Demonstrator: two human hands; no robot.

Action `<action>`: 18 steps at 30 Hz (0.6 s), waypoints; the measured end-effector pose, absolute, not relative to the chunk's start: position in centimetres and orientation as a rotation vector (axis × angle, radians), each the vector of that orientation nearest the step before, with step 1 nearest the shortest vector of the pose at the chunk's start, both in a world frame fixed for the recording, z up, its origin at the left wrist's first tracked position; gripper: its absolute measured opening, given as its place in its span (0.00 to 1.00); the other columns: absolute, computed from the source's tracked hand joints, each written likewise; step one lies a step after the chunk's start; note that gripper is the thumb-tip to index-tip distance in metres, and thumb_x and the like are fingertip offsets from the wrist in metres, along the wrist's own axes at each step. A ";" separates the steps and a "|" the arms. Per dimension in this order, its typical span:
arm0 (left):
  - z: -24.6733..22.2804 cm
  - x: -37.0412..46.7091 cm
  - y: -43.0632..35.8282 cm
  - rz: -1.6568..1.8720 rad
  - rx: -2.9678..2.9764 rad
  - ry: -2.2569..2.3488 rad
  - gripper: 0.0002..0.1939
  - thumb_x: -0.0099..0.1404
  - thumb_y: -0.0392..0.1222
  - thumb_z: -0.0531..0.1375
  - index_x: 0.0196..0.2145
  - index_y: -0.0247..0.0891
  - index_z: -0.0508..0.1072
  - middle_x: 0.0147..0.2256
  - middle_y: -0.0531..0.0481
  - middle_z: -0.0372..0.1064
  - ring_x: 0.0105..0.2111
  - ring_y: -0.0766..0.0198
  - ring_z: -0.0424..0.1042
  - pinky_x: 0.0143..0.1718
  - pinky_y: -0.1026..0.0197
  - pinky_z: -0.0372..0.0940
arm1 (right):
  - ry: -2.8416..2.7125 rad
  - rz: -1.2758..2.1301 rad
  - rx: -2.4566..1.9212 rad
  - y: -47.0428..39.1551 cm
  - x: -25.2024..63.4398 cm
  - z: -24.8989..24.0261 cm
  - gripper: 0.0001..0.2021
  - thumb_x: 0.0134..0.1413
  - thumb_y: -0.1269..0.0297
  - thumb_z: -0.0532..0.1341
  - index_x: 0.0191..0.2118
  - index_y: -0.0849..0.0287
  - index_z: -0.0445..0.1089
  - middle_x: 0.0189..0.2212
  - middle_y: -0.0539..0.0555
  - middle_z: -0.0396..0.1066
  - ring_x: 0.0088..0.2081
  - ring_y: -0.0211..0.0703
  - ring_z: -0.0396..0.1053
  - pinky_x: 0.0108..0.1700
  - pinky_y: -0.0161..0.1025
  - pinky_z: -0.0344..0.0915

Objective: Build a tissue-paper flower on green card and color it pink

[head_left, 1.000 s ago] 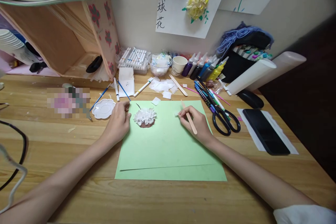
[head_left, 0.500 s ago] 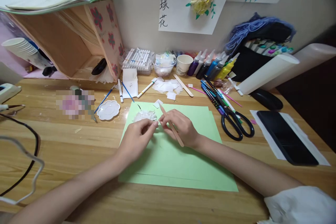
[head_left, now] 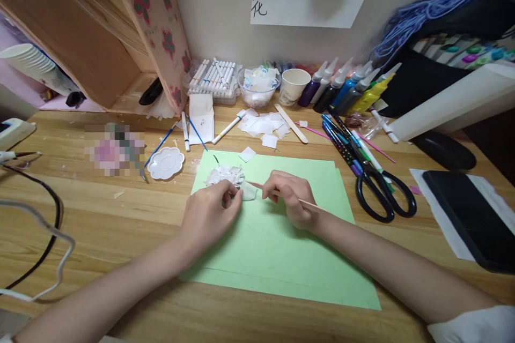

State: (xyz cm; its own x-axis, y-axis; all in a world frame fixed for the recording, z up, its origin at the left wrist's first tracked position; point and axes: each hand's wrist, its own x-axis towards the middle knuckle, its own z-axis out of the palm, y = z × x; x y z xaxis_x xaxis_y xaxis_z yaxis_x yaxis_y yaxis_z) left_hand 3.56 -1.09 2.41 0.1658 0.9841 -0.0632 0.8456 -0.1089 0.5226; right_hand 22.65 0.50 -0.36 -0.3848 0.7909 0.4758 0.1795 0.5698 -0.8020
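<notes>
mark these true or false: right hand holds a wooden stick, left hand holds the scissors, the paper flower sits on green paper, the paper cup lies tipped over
The right hand holds a wooden stick: true.
The left hand holds the scissors: false, the scissors lie on the table to the right of the green paper; the left hand pinches a small white paper piece.
The white paper flower sits on the green paper: true.
The paper cup lies tipped over: false, it stands upright near the wall.

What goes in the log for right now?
left hand: pinching paper piece | right hand: holding wooden stick | paper flower on green sheet
</notes>
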 end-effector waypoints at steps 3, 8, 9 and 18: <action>2.3 3.7 -1.0 0.422 2.081 1.794 0.10 0.61 0.46 0.55 0.27 0.39 0.70 0.20 0.56 0.67 0.21 0.67 0.65 0.24 0.65 0.50 | -1.885 0.877 -0.764 0.5 22.5 -0.5 0.23 0.66 0.58 0.40 0.26 0.58 0.64 0.20 0.49 0.60 0.25 0.37 0.59 0.31 0.36 0.57; 2.1 3.8 -1.0 0.405 2.196 1.843 0.10 0.62 0.46 0.55 0.27 0.39 0.69 0.19 0.56 0.67 0.20 0.67 0.66 0.23 0.65 0.48 | -1.984 0.898 -0.790 0.9 22.2 -0.5 0.22 0.67 0.59 0.40 0.28 0.59 0.64 0.21 0.49 0.60 0.25 0.36 0.60 0.32 0.35 0.57; 2.1 3.8 -1.0 0.406 2.211 1.846 0.10 0.61 0.46 0.56 0.26 0.39 0.69 0.20 0.56 0.68 0.21 0.67 0.66 0.22 0.65 0.48 | -1.996 0.898 -0.798 0.9 22.2 -0.6 0.21 0.67 0.59 0.41 0.28 0.59 0.65 0.21 0.49 0.60 0.26 0.36 0.60 0.33 0.34 0.57; 1.0 2.9 -2.6 0.595 2.805 1.259 0.13 0.64 0.39 0.52 0.22 0.37 0.64 0.17 0.55 0.63 0.16 0.69 0.62 0.20 0.62 0.48 | -1.987 1.030 -0.899 1.2 22.1 -0.6 0.18 0.66 0.60 0.44 0.30 0.59 0.65 0.21 0.49 0.63 0.28 0.37 0.63 0.35 0.35 0.59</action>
